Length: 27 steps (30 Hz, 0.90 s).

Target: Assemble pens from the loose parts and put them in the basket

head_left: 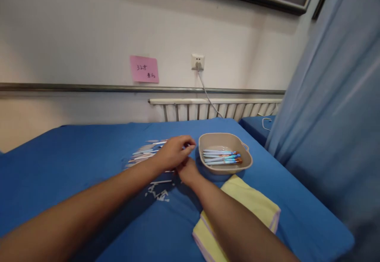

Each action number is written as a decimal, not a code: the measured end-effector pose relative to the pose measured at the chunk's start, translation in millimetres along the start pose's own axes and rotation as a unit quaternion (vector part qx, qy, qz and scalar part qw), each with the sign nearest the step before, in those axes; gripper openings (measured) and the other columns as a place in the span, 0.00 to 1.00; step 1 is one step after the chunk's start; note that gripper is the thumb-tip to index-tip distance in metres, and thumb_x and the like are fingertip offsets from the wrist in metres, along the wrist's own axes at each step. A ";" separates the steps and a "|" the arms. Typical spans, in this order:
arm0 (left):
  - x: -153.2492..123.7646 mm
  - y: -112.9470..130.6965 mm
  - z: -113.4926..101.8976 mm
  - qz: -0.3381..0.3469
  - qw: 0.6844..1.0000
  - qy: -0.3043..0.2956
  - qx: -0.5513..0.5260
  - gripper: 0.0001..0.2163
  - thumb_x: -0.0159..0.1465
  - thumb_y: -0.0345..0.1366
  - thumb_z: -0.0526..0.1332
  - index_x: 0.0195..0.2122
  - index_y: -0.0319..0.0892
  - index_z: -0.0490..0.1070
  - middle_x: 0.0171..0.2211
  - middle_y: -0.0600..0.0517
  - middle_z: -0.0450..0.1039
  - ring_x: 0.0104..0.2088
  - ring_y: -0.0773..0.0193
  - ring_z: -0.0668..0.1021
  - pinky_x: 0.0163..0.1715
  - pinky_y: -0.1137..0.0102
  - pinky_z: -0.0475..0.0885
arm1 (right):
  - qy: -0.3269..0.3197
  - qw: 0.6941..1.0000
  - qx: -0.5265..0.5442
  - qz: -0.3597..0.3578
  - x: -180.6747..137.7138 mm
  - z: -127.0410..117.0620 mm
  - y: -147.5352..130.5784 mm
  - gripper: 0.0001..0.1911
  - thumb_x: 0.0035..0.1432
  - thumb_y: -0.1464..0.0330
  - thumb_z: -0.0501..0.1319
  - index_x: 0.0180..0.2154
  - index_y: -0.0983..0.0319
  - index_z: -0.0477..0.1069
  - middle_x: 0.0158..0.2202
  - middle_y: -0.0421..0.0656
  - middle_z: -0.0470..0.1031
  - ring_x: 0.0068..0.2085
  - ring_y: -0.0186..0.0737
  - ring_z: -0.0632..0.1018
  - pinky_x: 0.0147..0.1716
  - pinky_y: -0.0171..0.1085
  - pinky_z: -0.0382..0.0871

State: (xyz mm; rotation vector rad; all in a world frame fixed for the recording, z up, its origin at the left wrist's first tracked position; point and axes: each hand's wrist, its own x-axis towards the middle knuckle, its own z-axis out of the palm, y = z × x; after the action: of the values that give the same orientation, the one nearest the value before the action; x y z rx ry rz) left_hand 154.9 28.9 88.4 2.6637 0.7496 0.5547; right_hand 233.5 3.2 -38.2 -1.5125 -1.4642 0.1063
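My left hand (pixel 175 151) reaches over the blue sheet with its fingers curled toward the right and its thumb against them. Just below, partly covered by it, my right hand (pixel 187 171) is closed, its fingertips hidden. Anything between the two hands is too hidden to name. A pile of thin pale sticks, which look like slim brushes (pixel 142 154), lies beside and behind my left hand. To the right stands a beige basin (pixel 222 170) holding several brushes (pixel 221 157) with light blue handles and brown ends. Small whitish scraps (pixel 160 194) lie below the hands.
A folded yellow cloth (pixel 255 202) lies partly under my right forearm. The blue-covered bed (pixel 74 155) meets a white rail (pixel 190 101). A cable (pixel 208 95) hangs from a wall socket (pixel 197 61). A blue curtain (pixel 332 95) hangs at the right.
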 end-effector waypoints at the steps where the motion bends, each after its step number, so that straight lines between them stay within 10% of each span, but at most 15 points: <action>1: -21.9 -13.4 -9.5 -0.032 0.999 0.013 -0.013 0.12 0.61 0.40 0.53 0.37 0.42 0.72 0.32 0.52 0.76 0.31 0.64 0.75 0.31 0.73 0.68 | -0.032 0.998 0.044 0.018 -1.9 4.9 -4.3 0.16 0.64 0.63 0.50 0.40 0.68 0.70 0.33 0.41 0.74 0.29 0.31 0.74 0.34 0.39 0.71; 3: -67.2 -42.5 -20.8 -0.097 0.994 0.052 -0.014 0.13 0.60 0.43 0.53 0.32 0.41 0.73 0.27 0.53 0.74 0.28 0.64 0.73 0.28 0.72 0.67 | -0.091 0.981 0.151 0.082 -3.9 10.1 -8.5 0.12 0.61 0.61 0.53 0.36 0.62 0.70 0.27 0.37 0.73 0.24 0.30 0.73 0.21 0.29 0.66; 10: -170.4 -105.8 -21.6 -0.250 0.957 0.135 -0.049 0.16 0.57 0.48 0.55 0.36 0.42 0.73 0.31 0.53 0.77 0.32 0.60 0.76 0.33 0.71 0.69 | -0.139 0.960 0.204 0.134 -14.8 6.7 -9.1 0.06 0.52 0.66 0.58 0.33 0.60 0.69 0.23 0.35 0.72 0.24 0.33 0.72 0.24 0.31 0.64; 15: -177.7 -116.6 -28.2 -0.260 0.949 0.165 -0.061 0.16 0.58 0.47 0.54 0.40 0.42 0.71 0.35 0.51 0.77 0.36 0.59 0.77 0.38 0.69 0.70 | -0.193 0.964 0.160 0.090 -26.0 1.4 -18.7 0.07 0.51 0.67 0.58 0.35 0.60 0.69 0.26 0.37 0.71 0.27 0.33 0.72 0.27 0.32 0.65; 27: -174.6 -121.4 -17.7 -0.131 0.988 0.030 0.076 0.11 0.61 0.37 0.54 0.42 0.43 0.71 0.41 0.49 0.74 0.43 0.58 0.73 0.45 0.65 0.65 | -0.293 0.954 -0.018 -0.056 -32.5 -12.3 -39.5 0.08 0.53 0.73 0.59 0.38 0.60 0.69 0.34 0.41 0.74 0.35 0.35 0.73 0.37 0.33 0.65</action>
State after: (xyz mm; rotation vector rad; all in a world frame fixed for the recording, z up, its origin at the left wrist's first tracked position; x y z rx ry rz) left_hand -42.3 34.8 7.0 2.6325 1.1830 0.5278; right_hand 204.8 -38.3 -23.1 -1.4894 -2.0228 0.4966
